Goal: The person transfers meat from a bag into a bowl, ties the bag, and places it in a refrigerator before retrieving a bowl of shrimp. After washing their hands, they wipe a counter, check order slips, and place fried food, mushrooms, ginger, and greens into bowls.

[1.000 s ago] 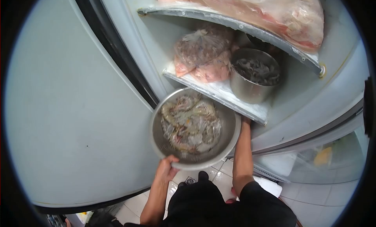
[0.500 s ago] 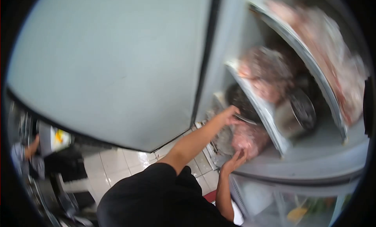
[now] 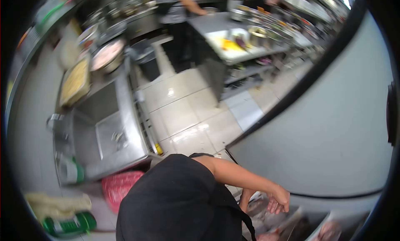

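My left hand (image 3: 278, 200) reaches to the right over the opened fridge, its fingers bent down and slightly apart, with nothing seen in them. Just beneath it lie clear plastic bags (image 3: 268, 220), their contents blurred. Part of my right arm shows behind the left forearm, beside these bags; its fingers are hidden. Pinkish, meat-like packages (image 3: 329, 230) sit by a pale shelf edge at the bottom right. The large grey fridge door (image 3: 325, 128) stands open above my left hand.
On the left are a steel sink (image 3: 110, 137), a pink-filled pot (image 3: 108, 58), a tray (image 3: 75, 83) and a red basket (image 3: 121, 187). A black bin (image 3: 148, 66) stands on the tiles. Co-workers stand near a prep table (image 3: 208, 22) with a white cutting board (image 3: 229, 53).
The view has swung left, bringing in the sink and kitchen floor. The fridge shelves have moved to the lower edge. My left hand is off the dark container and pink bag it was beside.
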Motion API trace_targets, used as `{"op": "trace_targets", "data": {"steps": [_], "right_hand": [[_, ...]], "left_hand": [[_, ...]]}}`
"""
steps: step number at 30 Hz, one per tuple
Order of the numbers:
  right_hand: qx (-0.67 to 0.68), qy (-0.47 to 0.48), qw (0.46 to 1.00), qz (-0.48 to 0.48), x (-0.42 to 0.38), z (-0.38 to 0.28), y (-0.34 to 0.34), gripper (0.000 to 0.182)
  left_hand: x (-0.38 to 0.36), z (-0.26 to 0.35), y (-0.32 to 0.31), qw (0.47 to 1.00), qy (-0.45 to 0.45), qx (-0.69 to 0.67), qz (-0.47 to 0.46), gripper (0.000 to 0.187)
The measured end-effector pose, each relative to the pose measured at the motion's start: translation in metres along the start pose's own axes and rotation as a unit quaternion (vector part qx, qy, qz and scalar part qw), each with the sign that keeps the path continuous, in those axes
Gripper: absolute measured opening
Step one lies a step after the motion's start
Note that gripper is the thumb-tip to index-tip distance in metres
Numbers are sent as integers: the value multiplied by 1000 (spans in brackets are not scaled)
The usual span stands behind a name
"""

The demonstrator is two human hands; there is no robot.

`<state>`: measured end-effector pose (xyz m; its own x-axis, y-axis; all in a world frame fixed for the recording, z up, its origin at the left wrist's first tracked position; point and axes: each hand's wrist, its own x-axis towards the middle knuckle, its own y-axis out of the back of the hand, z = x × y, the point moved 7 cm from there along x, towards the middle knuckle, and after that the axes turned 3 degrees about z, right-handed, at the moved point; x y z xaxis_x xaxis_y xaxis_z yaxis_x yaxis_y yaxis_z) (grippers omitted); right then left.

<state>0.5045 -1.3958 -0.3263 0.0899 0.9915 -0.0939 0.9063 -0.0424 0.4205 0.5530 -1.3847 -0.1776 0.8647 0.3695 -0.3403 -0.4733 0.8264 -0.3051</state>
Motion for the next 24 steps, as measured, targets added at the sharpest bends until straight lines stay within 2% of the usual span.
{"op": "trace_targets", "data": {"steps": [3,6,9,10,11,13,15,16,17,18,19,21,23,24], "right_hand": [[-77,91,979,-164,29,-35,-67,33],[-172,206,919,-288,57,-88,-142,32],[-292,341,836,-316,86,-145,-208,31],[-348,375,802,-310,98,-165,-226,31],[-403,379,795,-251,91,-205,-224,33],[-567,370,695,-244,131,-199,-253,36],[-694,317,603,-232,170,-169,-265,35],[-731,294,575,-220,180,-157,-264,33],[-765,271,546,-207,188,-146,-261,32],[-798,220,512,-228,195,-131,-259,31],[-827,167,475,-249,200,-117,-257,30],[-859,163,404,-268,208,-99,-265,28],[-840,154,445,-272,211,-101,-265,27],[-832,151,440,-303,218,-91,-267,28]], "left_hand": [[-107,18,54,991,-74,12,112,31],[-216,8,116,936,-162,-12,311,31],[-318,-36,144,845,-229,-71,479,30],[-349,-57,145,814,-221,-116,525,30],[-377,-80,144,779,-214,-163,566,29],[-420,-133,149,716,-167,-206,645,29],[-457,-176,143,646,-129,-256,708,28],[-470,-185,138,639,-130,-256,714,28],[-485,-197,133,611,-134,-281,728,28],[-498,-207,131,583,-135,-307,740,28],[-509,-212,132,579,-130,-308,744,28],[-532,-221,137,541,-143,-330,760,27],[-551,-225,150,534,-132,-330,767,27],[-561,-224,159,537,-131,-316,771,27]]}}
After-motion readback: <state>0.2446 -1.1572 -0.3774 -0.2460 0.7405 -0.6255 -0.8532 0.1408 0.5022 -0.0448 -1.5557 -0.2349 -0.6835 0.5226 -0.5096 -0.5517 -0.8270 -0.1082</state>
